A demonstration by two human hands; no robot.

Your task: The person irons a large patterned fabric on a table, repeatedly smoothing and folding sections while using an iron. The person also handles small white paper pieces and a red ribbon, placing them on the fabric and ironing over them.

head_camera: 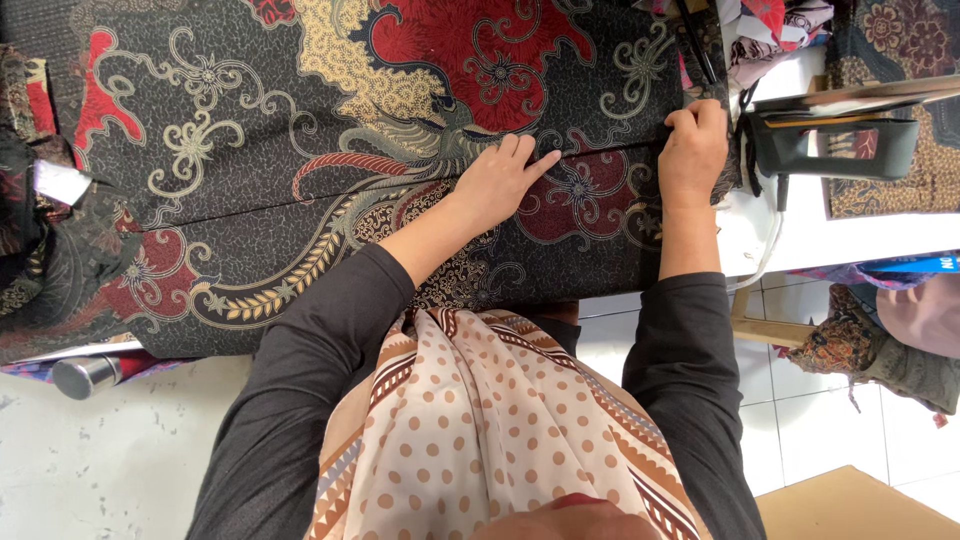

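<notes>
One camera sits on my head, looking steeply down and close over my chest and sleeves. My left hand (497,180) and right hand (692,150) sit in the upper centre, patterned cloth (250,150) filling the upper frame.

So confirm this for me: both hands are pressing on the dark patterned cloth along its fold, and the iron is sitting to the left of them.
One thing is wrong: the iron sits to the right of the hands, not the left, as the head view shows. The left hand and right hand do press on the dark patterned cloth along its fold.
</notes>
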